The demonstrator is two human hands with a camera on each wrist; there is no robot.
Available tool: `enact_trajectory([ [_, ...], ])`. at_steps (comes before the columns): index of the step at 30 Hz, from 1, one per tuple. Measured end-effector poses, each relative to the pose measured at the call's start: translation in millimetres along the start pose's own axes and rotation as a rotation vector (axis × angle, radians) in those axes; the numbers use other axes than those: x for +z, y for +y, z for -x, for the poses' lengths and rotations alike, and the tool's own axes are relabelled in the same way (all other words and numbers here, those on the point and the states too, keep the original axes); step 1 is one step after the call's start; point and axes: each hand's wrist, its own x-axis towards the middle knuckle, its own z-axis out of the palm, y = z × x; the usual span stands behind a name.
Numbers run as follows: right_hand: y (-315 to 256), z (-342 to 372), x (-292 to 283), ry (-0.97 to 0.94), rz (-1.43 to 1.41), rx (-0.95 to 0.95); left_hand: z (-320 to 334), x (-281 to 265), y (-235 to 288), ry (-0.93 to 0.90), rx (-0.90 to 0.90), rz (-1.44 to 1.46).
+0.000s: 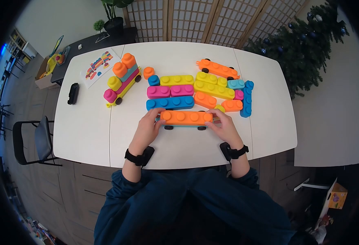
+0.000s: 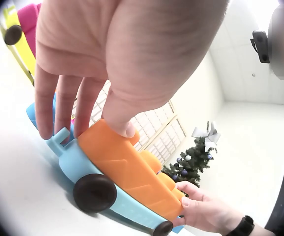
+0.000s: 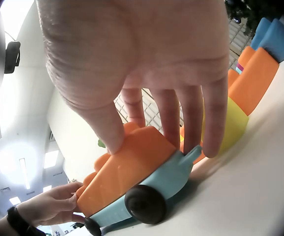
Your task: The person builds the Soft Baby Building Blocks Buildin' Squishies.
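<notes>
Left hand [image 2: 115, 59], right hand [image 3: 142, 59], fingers [image 2: 46, 105] gripping orange block [image 1: 186, 118], picture sheet [image 1: 99, 66], seemingly illegible

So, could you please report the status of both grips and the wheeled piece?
Left grip and right grip holding opposite ends of long orange block. Atop light-blue wheeled base. Long blue block just beyond, no obstruction visible.
</notes>
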Motion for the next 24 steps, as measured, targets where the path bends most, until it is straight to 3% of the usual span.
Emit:
enact_trajectory([
  [22, -1.9, 1.6, 2.8, -0.004, -0.031, 0.022, 0.7, 2.0, 7.0, 0.005, -0.025, -0.073],
  [24, -0.5, 2.5, 2.4, -0.001, -0.014, 0.009, -1.8, -1.6, 7.4, -0.030, 0.072, -0.187],
])
